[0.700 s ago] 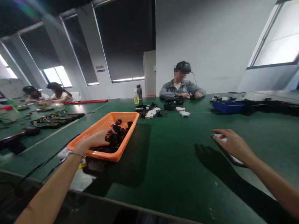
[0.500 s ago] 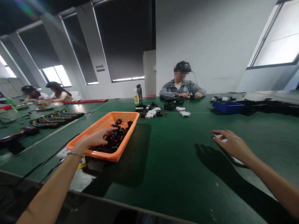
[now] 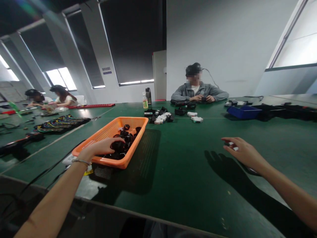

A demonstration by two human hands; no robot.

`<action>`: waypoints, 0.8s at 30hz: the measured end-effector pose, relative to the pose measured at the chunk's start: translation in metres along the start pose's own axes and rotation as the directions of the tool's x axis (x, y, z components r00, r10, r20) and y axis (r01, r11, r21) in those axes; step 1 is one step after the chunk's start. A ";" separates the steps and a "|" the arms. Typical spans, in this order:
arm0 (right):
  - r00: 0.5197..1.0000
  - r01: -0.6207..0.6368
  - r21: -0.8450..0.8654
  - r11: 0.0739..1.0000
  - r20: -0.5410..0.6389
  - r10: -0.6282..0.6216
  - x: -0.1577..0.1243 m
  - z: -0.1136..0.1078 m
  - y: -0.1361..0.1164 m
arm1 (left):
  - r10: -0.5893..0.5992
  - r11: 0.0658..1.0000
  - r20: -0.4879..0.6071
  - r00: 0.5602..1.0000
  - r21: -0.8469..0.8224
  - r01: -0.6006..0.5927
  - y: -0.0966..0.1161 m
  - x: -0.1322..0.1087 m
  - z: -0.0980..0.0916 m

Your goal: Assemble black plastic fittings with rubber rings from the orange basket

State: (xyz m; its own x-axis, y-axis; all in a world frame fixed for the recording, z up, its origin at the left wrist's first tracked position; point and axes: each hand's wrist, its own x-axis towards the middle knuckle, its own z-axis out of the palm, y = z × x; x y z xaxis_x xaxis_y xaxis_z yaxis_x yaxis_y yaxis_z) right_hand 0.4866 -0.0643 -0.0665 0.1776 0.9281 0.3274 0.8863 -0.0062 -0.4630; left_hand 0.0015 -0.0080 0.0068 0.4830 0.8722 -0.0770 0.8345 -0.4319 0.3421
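My left hand (image 3: 102,147) reaches into an orange basket (image 3: 104,132) on the green table and its fingers curl over the several small black parts (image 3: 121,145) piled inside. Whether a part is gripped is hidden. My right hand (image 3: 241,151) hovers over the table at the right, fingers bent, with a small white piece (image 3: 232,145) showing between the fingertips. A flat white thing lies on the table beneath that hand, mostly hidden.
A person in a grey jacket (image 3: 199,92) works across the table, with small black and white parts (image 3: 162,117) and a bottle (image 3: 145,101) in front. A blue tray (image 3: 242,111) stands at the far right. Two more people (image 3: 49,97) sit far left behind coloured cables (image 3: 61,123).
My left hand has shifted slightly within the basket and its fingers have curled down over the black parts. My right hand has lifted a little with the white piece at its fingertips.
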 end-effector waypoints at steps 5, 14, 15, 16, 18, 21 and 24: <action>1.000 0.021 0.003 1.000 0.019 -0.021 0.000 0.000 -0.003 | -0.036 0.997 -0.022 0.999 0.061 0.037 -0.011 -0.001 -0.001; 0.994 0.109 0.209 0.972 -0.009 -0.109 -0.003 0.011 -0.026 | -0.154 0.982 -0.657 0.738 -0.181 0.044 0.031 -0.002 -0.013; 0.992 0.108 0.297 0.949 0.036 -0.124 -0.006 0.016 -0.037 | -0.133 0.973 -0.637 0.759 -0.229 -0.022 0.051 0.002 -0.007; 0.983 0.099 0.395 0.913 0.107 -0.152 -0.009 0.021 -0.050 | -0.097 0.955 -0.586 0.804 -0.282 -0.090 0.072 0.006 0.001; 0.928 0.028 0.581 0.814 0.287 -0.237 -0.016 0.032 -0.078 | -0.009 0.909 -0.454 0.891 -0.375 -0.181 0.113 0.018 0.023; 0.863 -0.084 0.760 0.644 0.378 -0.334 -0.021 0.046 -0.116 | 0.119 0.879 -0.252 0.960 -0.424 -0.220 0.156 0.037 0.058; 0.900 -0.063 0.721 0.690 0.340 -0.272 -0.014 0.058 -0.131 | 0.136 0.893 -0.189 0.972 -0.401 -0.203 0.168 0.056 0.084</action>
State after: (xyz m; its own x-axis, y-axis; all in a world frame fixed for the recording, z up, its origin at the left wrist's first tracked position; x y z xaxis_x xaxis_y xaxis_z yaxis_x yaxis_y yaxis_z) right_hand 0.3429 -0.0546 -0.0579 -0.2264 0.9638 0.1410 0.2925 0.2053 -0.9340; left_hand 0.1910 -0.0512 -0.0185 0.5333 0.8327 0.1487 0.5408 -0.4708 0.6971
